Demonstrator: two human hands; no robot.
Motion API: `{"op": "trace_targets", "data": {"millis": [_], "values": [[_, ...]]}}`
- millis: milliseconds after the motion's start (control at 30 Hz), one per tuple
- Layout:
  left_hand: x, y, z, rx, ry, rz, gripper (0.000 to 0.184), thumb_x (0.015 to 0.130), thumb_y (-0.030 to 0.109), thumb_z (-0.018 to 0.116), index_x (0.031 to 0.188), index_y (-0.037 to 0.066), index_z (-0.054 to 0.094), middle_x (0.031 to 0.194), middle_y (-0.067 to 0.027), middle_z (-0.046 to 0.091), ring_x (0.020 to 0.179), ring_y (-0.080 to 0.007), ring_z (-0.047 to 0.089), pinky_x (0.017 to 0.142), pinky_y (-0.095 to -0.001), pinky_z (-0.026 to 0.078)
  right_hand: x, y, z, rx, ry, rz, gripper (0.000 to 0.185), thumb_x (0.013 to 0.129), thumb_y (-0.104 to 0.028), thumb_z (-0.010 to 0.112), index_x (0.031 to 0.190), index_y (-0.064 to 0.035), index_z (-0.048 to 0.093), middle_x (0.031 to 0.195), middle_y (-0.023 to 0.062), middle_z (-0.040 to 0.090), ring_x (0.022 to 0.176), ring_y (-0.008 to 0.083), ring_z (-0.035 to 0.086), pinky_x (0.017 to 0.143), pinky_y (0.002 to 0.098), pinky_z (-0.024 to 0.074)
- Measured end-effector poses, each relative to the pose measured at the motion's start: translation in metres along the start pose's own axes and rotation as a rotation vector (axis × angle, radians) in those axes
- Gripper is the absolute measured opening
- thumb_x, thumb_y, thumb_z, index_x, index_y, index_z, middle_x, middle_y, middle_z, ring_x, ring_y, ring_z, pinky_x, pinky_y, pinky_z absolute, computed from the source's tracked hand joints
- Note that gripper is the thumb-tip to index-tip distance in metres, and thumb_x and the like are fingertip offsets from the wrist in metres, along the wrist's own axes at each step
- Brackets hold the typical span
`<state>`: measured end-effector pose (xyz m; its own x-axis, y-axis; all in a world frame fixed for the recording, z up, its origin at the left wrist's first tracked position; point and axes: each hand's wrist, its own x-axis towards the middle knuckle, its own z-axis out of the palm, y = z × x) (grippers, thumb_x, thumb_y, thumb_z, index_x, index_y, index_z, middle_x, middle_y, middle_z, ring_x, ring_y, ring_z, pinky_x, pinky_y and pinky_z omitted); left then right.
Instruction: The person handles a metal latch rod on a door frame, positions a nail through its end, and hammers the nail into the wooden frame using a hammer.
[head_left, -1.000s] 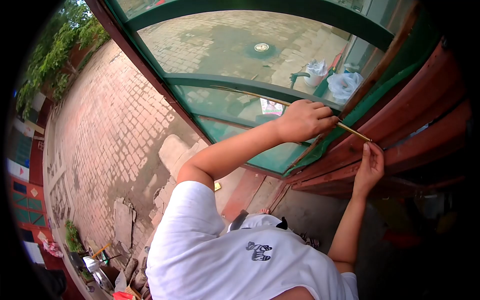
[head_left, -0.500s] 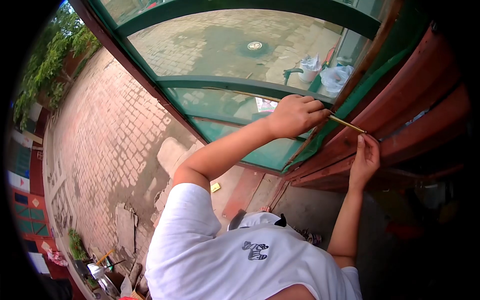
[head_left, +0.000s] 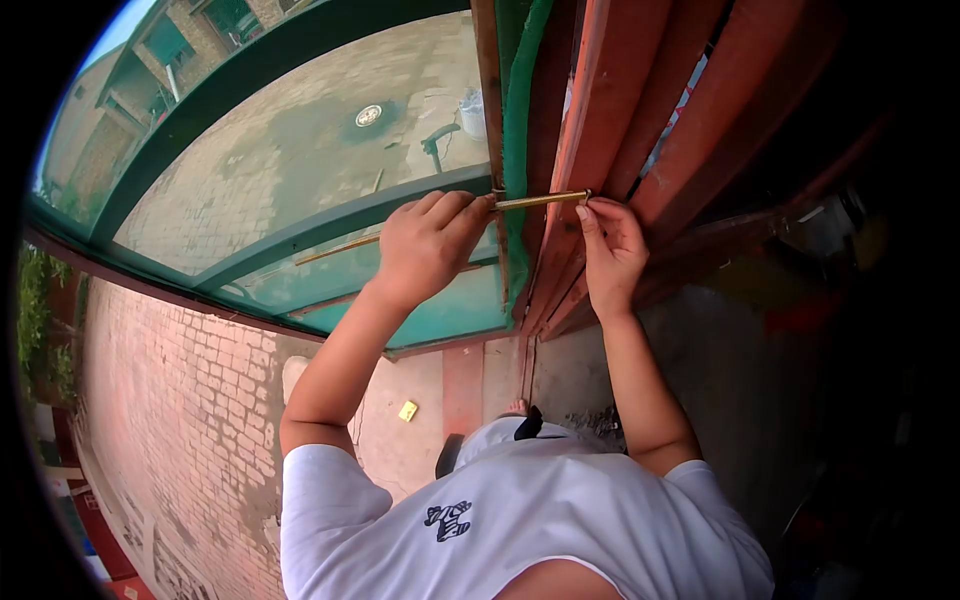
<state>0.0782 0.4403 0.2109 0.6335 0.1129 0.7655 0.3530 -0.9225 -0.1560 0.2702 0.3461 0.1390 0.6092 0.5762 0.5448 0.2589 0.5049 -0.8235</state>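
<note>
A thin gold-coloured rod [head_left: 545,200] lies nearly level across my front, before a green-framed glass door [head_left: 340,222]. My left hand [head_left: 432,245] is closed around its middle, knuckles up. Past that hand, the rod's thinner part runs down to the left across the glass. My right hand [head_left: 612,255] pinches at the rod's thicker right end with thumb and fingertips, just below its dark tip. Green mesh cloth [head_left: 517,130] hangs along the door's edge behind the rod.
Red wooden boards [head_left: 625,90] stand upright to the right. Beyond the glass lies a paved yard with a drain cover [head_left: 368,115] and a white bucket [head_left: 473,113]. A small yellow box [head_left: 408,410] lies on the floor at lower left, near a brick pavement [head_left: 180,400].
My view has turned right, so door, boards and hands appear further left. The rod now looks more level. Both hands keep their hold on it.
</note>
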Motion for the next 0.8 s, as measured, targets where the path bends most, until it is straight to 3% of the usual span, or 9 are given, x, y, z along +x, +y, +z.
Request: {"op": "trace_targets", "data": {"millis": [100, 200, 500, 700, 800], "values": [[0.002, 0.005, -0.002, -0.002, 0.0, -0.011, 0.022, 0.073, 0.012, 0.067, 0.094, 0.009, 0.065, 0.075, 0.0006, 0.057, 0.063, -0.0156, 0.056, 0.05, -0.0278, 0.044, 0.0, 0.001, 0.003, 0.046, 0.056, -0.002, 0.01, 0.084, 0.0, 0.064, 0.094, 0.0001, 0.062, 0.093, 0.0034, 0.064, 0.086, 0.0088, 0.059, 0.079, 0.022, 0.0467], [0.004, 0.01, -0.007, -0.029, -0.042, -0.054, 0.023, 0.072, 0.008, 0.072, 0.094, 0.007, 0.065, 0.079, -0.0036, 0.061, 0.065, -0.0192, 0.06, 0.049, -0.0298, 0.044, 0.0, 0.001, 0.002, 0.072, 0.063, 0.027, 0.01, 0.085, 0.0, 0.064, 0.094, 0.0, 0.062, 0.093, 0.0033, 0.064, 0.087, 0.0086, 0.059, 0.079, 0.0219, 0.0466], [0.007, 0.019, -0.012, -0.007, -0.076, -0.096, 0.019, 0.073, 0.009, 0.072, 0.091, 0.007, 0.065, 0.079, -0.0035, 0.062, 0.065, -0.02, 0.06, 0.05, -0.0299, 0.045, 0.001, -0.001, 0.0, 0.141, 0.054, 0.055, 0.01, 0.086, -0.002, 0.063, 0.095, 0.0005, 0.06, 0.093, 0.004, 0.064, 0.089, 0.0088, 0.059, 0.08, 0.0218, 0.0465], [0.005, 0.018, -0.007, 0.01, -0.024, -0.063, 0.017, 0.075, 0.012, 0.065, 0.092, 0.01, 0.063, 0.072, 0.0006, 0.054, 0.062, -0.0157, 0.055, 0.047, -0.0287, 0.042, 0.004, -0.006, -0.005, 0.169, 0.023, 0.099, 0.011, 0.087, -0.004, 0.062, 0.095, 0.0015, 0.058, 0.096, 0.0064, 0.064, 0.092, 0.011, 0.061, 0.083, 0.0217, 0.0468], [0.005, 0.023, -0.012, -0.016, -0.085, -0.129, 0.016, 0.074, 0.008, 0.07, 0.089, 0.008, 0.065, 0.079, -0.0036, 0.062, 0.066, -0.0211, 0.061, 0.05, -0.0311, 0.046, 0.004, -0.004, -0.005, 0.195, 0.017, 0.095, 0.01, 0.087, -0.004, 0.062, 0.094, 0.0013, 0.058, 0.096, 0.0061, 0.065, 0.092, 0.0106, 0.061, 0.083, 0.0218, 0.0468]]}}
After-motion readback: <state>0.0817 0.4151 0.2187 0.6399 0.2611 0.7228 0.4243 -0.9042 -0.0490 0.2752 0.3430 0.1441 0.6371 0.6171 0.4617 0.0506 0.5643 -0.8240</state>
